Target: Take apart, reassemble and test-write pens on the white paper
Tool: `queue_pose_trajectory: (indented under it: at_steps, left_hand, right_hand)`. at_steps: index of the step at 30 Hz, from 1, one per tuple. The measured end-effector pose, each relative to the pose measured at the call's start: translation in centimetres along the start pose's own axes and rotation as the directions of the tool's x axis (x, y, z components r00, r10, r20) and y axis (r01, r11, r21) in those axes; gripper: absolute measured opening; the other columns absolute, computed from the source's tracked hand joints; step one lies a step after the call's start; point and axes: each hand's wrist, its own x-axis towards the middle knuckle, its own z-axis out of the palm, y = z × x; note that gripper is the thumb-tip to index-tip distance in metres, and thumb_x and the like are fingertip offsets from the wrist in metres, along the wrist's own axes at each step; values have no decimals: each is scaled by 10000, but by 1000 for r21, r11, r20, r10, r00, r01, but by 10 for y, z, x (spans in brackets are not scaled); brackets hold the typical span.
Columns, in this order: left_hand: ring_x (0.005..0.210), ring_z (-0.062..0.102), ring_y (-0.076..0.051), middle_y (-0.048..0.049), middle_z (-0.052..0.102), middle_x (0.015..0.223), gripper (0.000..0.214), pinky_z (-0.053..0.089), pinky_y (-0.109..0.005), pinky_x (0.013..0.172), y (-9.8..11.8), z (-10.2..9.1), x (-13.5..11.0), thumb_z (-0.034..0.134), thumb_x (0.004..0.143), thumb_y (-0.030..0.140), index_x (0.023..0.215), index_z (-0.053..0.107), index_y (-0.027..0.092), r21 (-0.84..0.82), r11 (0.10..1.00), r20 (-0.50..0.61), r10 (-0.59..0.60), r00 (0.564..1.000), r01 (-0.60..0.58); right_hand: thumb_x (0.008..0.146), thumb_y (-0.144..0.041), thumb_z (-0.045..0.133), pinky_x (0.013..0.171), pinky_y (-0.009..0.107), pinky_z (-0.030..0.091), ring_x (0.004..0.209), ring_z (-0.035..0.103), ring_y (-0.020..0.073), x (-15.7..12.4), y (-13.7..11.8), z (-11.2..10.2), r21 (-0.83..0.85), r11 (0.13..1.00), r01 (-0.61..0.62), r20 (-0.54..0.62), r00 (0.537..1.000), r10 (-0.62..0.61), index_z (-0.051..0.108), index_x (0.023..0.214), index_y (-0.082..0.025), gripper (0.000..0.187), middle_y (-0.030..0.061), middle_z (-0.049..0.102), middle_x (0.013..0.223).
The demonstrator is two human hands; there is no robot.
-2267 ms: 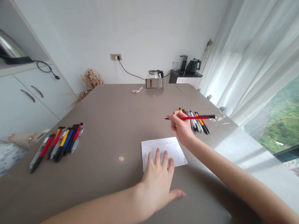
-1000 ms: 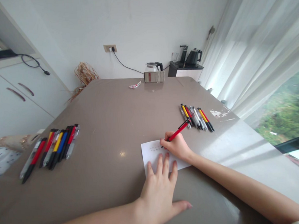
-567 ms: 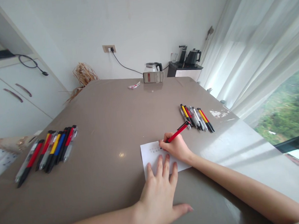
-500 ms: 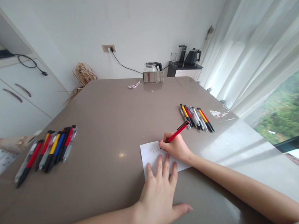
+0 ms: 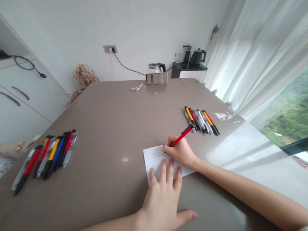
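Note:
A small white sheet of paper [image 5: 154, 159] lies on the grey-brown table [image 5: 116, 111] in front of me. My left hand [image 5: 163, 199] rests flat on its near edge, fingers spread. My right hand [image 5: 180, 152] is closed on a red pen [image 5: 182, 136] with a black clip, its tip touching the paper among faint scribbles. A row of several pens [image 5: 201, 116] lies just beyond my right hand. Another row of several coloured pens [image 5: 44, 156] lies at the table's left.
At the table's far edge stand a phone [image 5: 156, 78] propped upright, a glass kettle [image 5: 154, 67] behind it and a small wrapper [image 5: 136, 87]. White cupboards [image 5: 13, 104] are on the left, a curtained window [image 5: 265, 51] on the right, and a side table with kettles [image 5: 192, 65] behind.
My right hand carried the red pen from above the right-hand row down to the paper, where its tip now rests. My left hand stayed flat on the sheet. The view shifted slightly.

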Motion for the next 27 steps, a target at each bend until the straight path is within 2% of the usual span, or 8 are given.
queue_pose_trajectory:
  at_steps: [10, 27]
  left_hand:
    - [1271, 57, -343, -195, 176, 1375, 866, 185, -589, 923, 1, 1, -2, 41, 693, 687, 1333, 164, 117, 10, 1000, -19, 5, 1000, -5]
    - [1271, 58, -344, -186, 170, 1380, 865, 181, -586, 926, 1, -1, 0, 56, 689, 695, 1334, 162, 129, -14, 1000, -5, -2, 1000, 2]
  right_hand:
    - [631, -205, 471, 431, 204, 268, 446, 370, 75, 0, 0, 0, -14, 1000, 8, 8, 1000, -7, 380, 507, -179, 157, -35, 461, 461]
    - [635, -211, 476, 431, 203, 277, 441, 377, 76, 0, -2, -1, -24, 1000, 13, 9, 1000, -12, 409, 501, -176, 154, -28, 474, 459]
